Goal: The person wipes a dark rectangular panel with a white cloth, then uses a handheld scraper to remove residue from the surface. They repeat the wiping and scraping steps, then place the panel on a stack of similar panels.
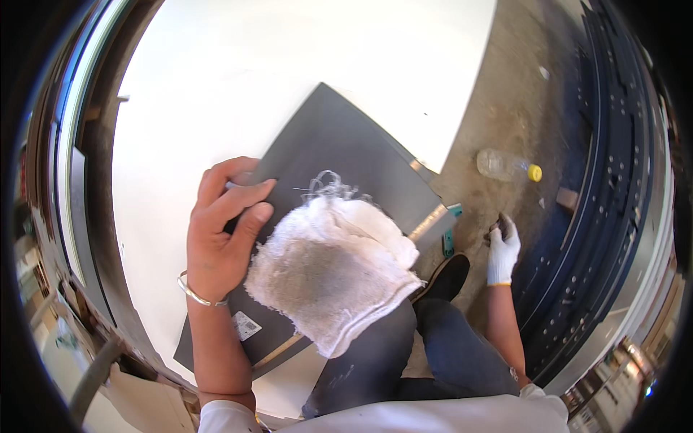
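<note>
My bare left hand (225, 224), with a bangle at the wrist, grips the left edge of a flat dark grey panel (328, 133); the thumb lies over the top face. The panel rests at an angle on a big white sheet (209, 86). On the panel, close to my left thumb, is a folded white terry rag (328, 278) with a grey stain and frayed threads; neither hand appears to hold it. My right hand (504, 249), in a white glove with dark fingertips, hangs low at the right with fingers curled. Whatever those fingers hold, if anything, is hidden.
A clear plastic bottle (502, 166) with a yellow cap lies on the concrete floor. Stacked dark blue metal bars with holes (563, 289) line the right side. A teal tool (449, 242) shows beside my dark shoe (449, 276). Metal rails run along the left.
</note>
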